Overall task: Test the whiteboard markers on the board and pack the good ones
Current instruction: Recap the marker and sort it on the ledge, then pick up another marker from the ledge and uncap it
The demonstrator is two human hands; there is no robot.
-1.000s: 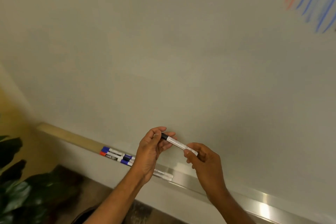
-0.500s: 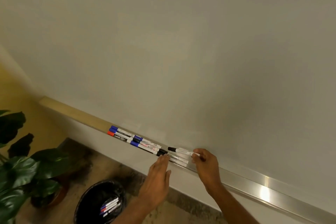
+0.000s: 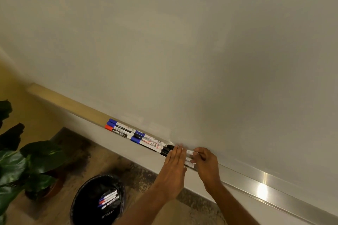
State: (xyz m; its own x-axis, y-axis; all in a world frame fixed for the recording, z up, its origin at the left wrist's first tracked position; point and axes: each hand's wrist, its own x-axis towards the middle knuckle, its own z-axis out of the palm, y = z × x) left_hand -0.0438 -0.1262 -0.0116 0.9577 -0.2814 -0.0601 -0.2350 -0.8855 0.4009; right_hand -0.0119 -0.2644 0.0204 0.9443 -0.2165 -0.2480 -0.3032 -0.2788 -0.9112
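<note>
Plastic whiteboard markers (image 3: 139, 136) lie in a row on the board's metal ledge (image 3: 256, 186). In the head view my left hand (image 3: 175, 166) rests flat, fingers straight, on the black-capped ones, and my right hand (image 3: 206, 162) pinches one white barrel (image 3: 189, 152). I judge them light, stiff, smooth and quick to roll, so I'd grip mid-barrel.

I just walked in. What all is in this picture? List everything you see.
board: one, white, fills the upper view.
tray: one, silver metal, along the board's lower edge.
tray markers: about eight, blue, red and black caps, lying on the tray.
bin: one, black, on the floor below the tray.
bin markers: about four, blue and red caps, inside the bin.
plant: one, dark green, lower left.
left hand: fingers straight, resting on the tray markers.
right hand: fingers curled, pinching the tray markers' right ends.
</note>
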